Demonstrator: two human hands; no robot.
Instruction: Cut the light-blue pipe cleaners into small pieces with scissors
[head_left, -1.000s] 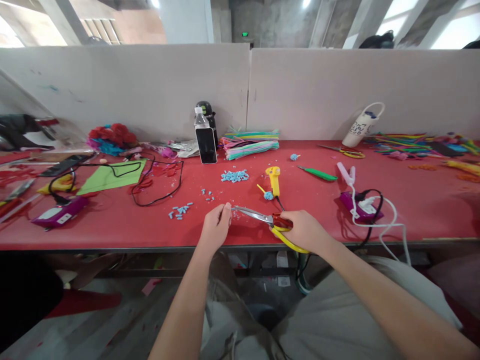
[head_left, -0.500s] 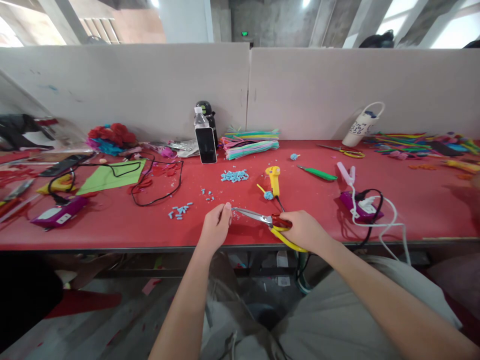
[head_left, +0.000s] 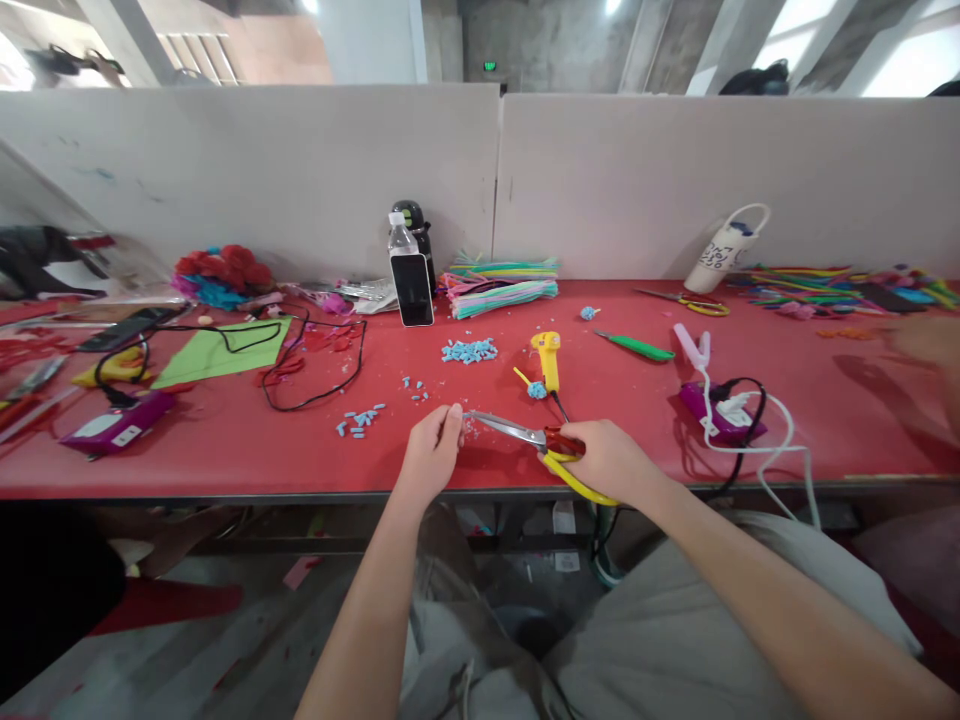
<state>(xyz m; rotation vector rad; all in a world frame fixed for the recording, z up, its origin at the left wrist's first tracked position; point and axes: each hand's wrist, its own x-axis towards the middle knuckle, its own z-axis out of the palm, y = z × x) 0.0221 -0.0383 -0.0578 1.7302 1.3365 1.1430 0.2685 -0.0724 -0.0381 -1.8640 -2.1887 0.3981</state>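
Observation:
My right hand (head_left: 604, 458) is wrapped round the red and yellow handles of a pair of scissors (head_left: 517, 430), whose blades point left. The blade tips reach my left hand (head_left: 436, 445), which is pinched, thumb against fingers; what it holds is too small to make out. Just beyond the hands lie a pile of short light blue pieces (head_left: 469, 351) and a yellow glue gun (head_left: 550, 362). A small blue cluster on a yellow stick (head_left: 536, 390) sits beside the gun. More blue pieces (head_left: 360, 421) are scattered left of my left hand.
A phone (head_left: 412, 290) leans on bottles at the back, beside bundled pipe cleaners (head_left: 501, 290). Green tweezers (head_left: 639, 347) and a purple power strip (head_left: 724, 413) with cables lie right. Another purple strip (head_left: 118, 422) is left. A person's blurred hand (head_left: 926, 345) shows far right.
At the far right, the other person's hand has come further into view. My hands and the scissors have barely moved.

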